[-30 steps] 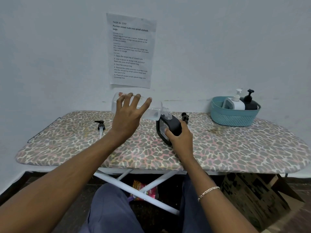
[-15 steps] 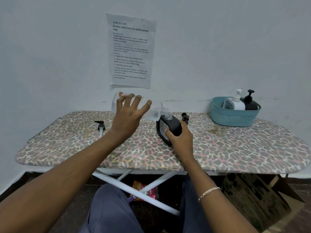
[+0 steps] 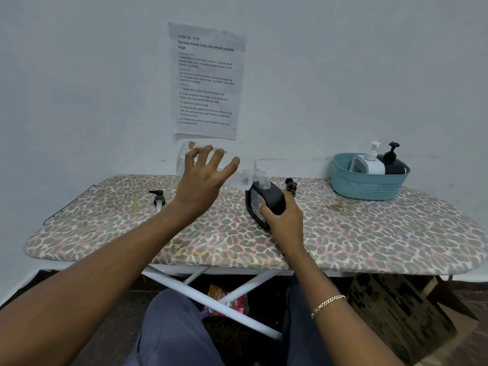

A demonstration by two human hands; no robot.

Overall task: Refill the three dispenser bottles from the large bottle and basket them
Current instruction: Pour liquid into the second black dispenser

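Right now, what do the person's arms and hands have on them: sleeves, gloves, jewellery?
No gloves on the left hand or the right hand, and no rings that I can see. The left forearm and right forearm are uncovered, with no sleeve in view. The right wrist wears a pale metal link bracelet. No watch or markings show.

Your left hand (image 3: pixel 203 180) covers the middle of the large bottle (image 3: pixel 247 174), so your grip on its far side is out of sight, and whether liquid runs through its neck is too faint to tell. Your right hand (image 3: pixel 284 220) hides the lower corner of the black dispenser bottle (image 3: pixel 273 199), whose dark wall conceals its level, and part of the loose pump (image 3: pixel 290 184) behind. The basket (image 3: pixel 367 187) wall hides the lower bodies of the white bottle (image 3: pixel 369 165) and the dark bottle (image 3: pixel 394 166).
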